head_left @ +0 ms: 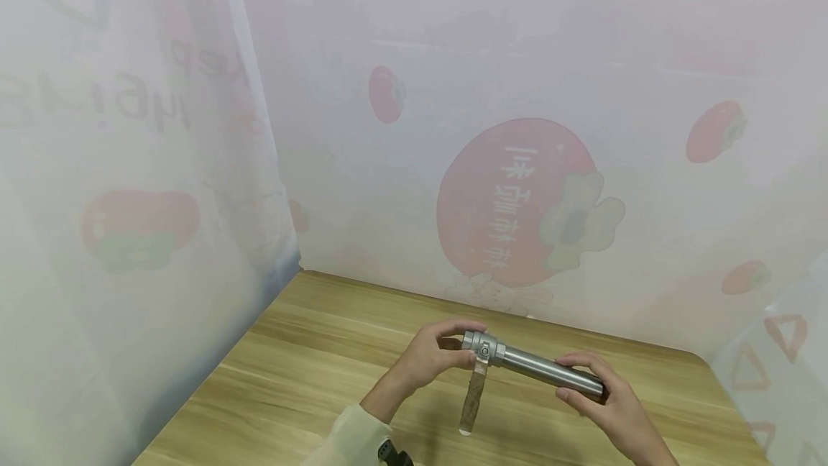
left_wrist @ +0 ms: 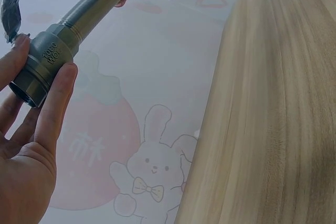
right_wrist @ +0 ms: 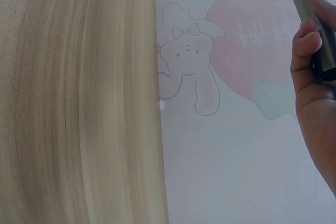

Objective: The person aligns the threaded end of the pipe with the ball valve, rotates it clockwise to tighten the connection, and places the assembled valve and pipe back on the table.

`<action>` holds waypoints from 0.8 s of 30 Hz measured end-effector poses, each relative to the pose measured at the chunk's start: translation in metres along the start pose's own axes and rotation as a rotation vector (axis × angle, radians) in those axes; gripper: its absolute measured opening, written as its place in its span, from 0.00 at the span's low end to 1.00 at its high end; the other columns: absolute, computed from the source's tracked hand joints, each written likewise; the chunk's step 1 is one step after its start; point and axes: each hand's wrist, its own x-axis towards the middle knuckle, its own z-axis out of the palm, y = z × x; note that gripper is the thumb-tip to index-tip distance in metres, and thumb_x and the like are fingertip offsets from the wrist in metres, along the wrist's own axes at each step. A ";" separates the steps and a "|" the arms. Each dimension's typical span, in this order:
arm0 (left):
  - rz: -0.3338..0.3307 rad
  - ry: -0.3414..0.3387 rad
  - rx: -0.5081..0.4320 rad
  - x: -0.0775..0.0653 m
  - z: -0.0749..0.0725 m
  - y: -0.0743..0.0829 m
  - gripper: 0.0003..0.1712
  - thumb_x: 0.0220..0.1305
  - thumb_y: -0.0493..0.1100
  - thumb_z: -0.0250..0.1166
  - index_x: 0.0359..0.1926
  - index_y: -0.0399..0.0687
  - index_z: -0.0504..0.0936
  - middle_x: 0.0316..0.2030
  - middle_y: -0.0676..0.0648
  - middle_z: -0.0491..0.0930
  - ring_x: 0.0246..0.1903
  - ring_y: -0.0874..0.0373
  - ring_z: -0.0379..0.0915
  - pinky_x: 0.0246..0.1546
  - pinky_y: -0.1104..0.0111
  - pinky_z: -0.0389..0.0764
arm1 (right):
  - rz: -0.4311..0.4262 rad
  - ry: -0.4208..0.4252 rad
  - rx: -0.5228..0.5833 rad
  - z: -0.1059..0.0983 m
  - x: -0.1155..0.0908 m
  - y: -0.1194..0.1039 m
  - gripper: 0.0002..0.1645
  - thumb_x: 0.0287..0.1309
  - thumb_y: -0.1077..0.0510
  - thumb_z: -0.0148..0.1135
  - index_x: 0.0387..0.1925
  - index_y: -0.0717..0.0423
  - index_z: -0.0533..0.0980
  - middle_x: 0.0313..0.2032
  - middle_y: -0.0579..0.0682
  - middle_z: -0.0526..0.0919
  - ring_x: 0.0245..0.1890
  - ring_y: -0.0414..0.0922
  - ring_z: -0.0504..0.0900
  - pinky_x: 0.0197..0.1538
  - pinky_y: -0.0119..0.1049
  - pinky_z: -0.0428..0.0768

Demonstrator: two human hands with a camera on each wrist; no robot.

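Observation:
A steel ball valve (head_left: 484, 348) with a metal pipe (head_left: 550, 369) joined to one end is held up between both hands over the table. My left hand (head_left: 430, 358) grips the valve body, thumb on the near side and fingers behind it. In the left wrist view the open end of the valve (left_wrist: 31, 90) faces the palm, and raised lettering shows on its body. A lever handle (head_left: 474, 398) with a worn brown covering hangs down from the valve toward me. At the pipe's far right end, my right hand (head_left: 604, 398) grips it between thumb and fingers.
Beneath the hands lies a wood-grain table (head_left: 310, 358). White curtains (head_left: 362, 185) printed with red fruit and a rabbit stand along its back and sides. A dark wrist strap piece (head_left: 393, 454) shows at the left sleeve.

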 end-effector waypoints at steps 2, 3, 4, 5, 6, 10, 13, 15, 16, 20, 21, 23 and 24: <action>-0.001 0.000 -0.002 0.000 0.000 0.000 0.29 0.68 0.36 0.73 0.69 0.45 0.82 0.66 0.35 0.80 0.53 0.52 0.87 0.54 0.57 0.93 | 0.000 0.002 0.005 0.000 0.000 0.000 0.25 0.71 0.65 0.70 0.66 0.54 0.78 0.58 0.35 0.81 0.36 0.39 0.83 0.32 0.34 0.86; -0.002 0.000 -0.004 0.000 0.000 0.000 0.29 0.68 0.36 0.73 0.69 0.45 0.82 0.65 0.35 0.80 0.53 0.52 0.87 0.54 0.57 0.93 | -0.002 0.003 0.006 0.000 0.000 0.000 0.24 0.71 0.65 0.70 0.66 0.54 0.78 0.57 0.36 0.81 0.35 0.39 0.83 0.32 0.34 0.86; -0.002 0.000 -0.003 0.000 0.000 0.000 0.29 0.68 0.36 0.73 0.69 0.45 0.82 0.65 0.34 0.80 0.53 0.52 0.87 0.54 0.58 0.93 | -0.003 0.003 0.005 -0.001 0.000 -0.001 0.24 0.72 0.65 0.69 0.66 0.55 0.78 0.57 0.36 0.81 0.35 0.39 0.83 0.31 0.34 0.85; -0.003 0.001 -0.001 0.000 0.000 0.000 0.29 0.68 0.36 0.73 0.69 0.45 0.82 0.65 0.34 0.81 0.53 0.52 0.87 0.54 0.58 0.93 | -0.005 0.003 0.006 -0.001 0.000 -0.001 0.24 0.72 0.65 0.69 0.66 0.55 0.78 0.57 0.36 0.81 0.35 0.39 0.83 0.31 0.34 0.85; -0.004 0.002 0.000 0.000 0.001 0.000 0.29 0.68 0.36 0.73 0.69 0.45 0.82 0.65 0.34 0.81 0.53 0.52 0.87 0.54 0.58 0.93 | -0.006 0.003 0.007 -0.001 0.000 -0.001 0.24 0.72 0.65 0.69 0.66 0.55 0.78 0.56 0.37 0.82 0.34 0.39 0.83 0.31 0.34 0.85; -0.007 0.002 0.005 0.000 0.000 0.000 0.29 0.68 0.36 0.73 0.69 0.45 0.82 0.64 0.35 0.81 0.52 0.52 0.87 0.54 0.58 0.93 | -0.009 0.000 0.007 -0.001 0.000 -0.001 0.23 0.73 0.65 0.68 0.66 0.55 0.78 0.55 0.39 0.83 0.34 0.40 0.83 0.31 0.34 0.85; -0.008 0.000 0.001 0.000 0.000 0.000 0.29 0.68 0.35 0.73 0.70 0.45 0.82 0.64 0.34 0.81 0.52 0.52 0.87 0.54 0.58 0.93 | -0.012 -0.003 0.003 -0.002 0.001 0.000 0.23 0.73 0.65 0.68 0.66 0.54 0.79 0.53 0.41 0.84 0.34 0.40 0.83 0.32 0.34 0.86; -0.007 -0.001 -0.003 0.000 0.000 0.000 0.29 0.68 0.34 0.73 0.70 0.45 0.82 0.64 0.34 0.81 0.53 0.52 0.87 0.54 0.58 0.93 | -0.014 -0.001 -0.001 -0.002 0.001 0.000 0.23 0.74 0.65 0.67 0.66 0.54 0.79 0.52 0.42 0.84 0.33 0.41 0.83 0.31 0.34 0.86; -0.008 -0.002 -0.005 0.000 0.000 0.000 0.29 0.68 0.34 0.73 0.70 0.45 0.82 0.63 0.34 0.81 0.53 0.52 0.87 0.54 0.58 0.93 | -0.014 0.000 -0.004 -0.002 0.001 0.001 0.23 0.74 0.65 0.67 0.66 0.54 0.79 0.52 0.42 0.84 0.33 0.41 0.83 0.31 0.34 0.86; -0.010 -0.005 -0.010 0.000 0.001 0.000 0.29 0.68 0.34 0.73 0.70 0.45 0.82 0.64 0.34 0.80 0.53 0.51 0.87 0.55 0.58 0.93 | -0.006 0.000 -0.005 -0.002 0.001 0.001 0.22 0.74 0.65 0.67 0.67 0.56 0.79 0.52 0.42 0.84 0.33 0.42 0.83 0.31 0.35 0.86; -0.011 -0.005 -0.014 0.000 0.001 0.000 0.29 0.69 0.34 0.73 0.70 0.44 0.82 0.64 0.34 0.80 0.53 0.51 0.87 0.55 0.58 0.93 | -0.002 0.000 -0.003 -0.002 0.001 0.000 0.22 0.74 0.64 0.67 0.67 0.56 0.79 0.52 0.42 0.84 0.33 0.42 0.83 0.32 0.35 0.86; -0.014 -0.005 -0.017 0.000 0.001 0.000 0.29 0.69 0.34 0.73 0.70 0.45 0.82 0.65 0.34 0.81 0.54 0.50 0.87 0.55 0.58 0.93 | 0.007 -0.002 -0.003 -0.002 0.001 0.000 0.22 0.75 0.64 0.66 0.67 0.56 0.79 0.52 0.42 0.84 0.33 0.43 0.83 0.32 0.35 0.86; -0.016 -0.005 -0.018 0.000 0.002 -0.001 0.29 0.69 0.34 0.73 0.70 0.45 0.82 0.65 0.34 0.81 0.54 0.50 0.87 0.55 0.58 0.93 | 0.010 -0.002 -0.004 -0.002 0.001 0.000 0.22 0.75 0.63 0.66 0.67 0.55 0.79 0.53 0.42 0.84 0.33 0.43 0.83 0.32 0.35 0.86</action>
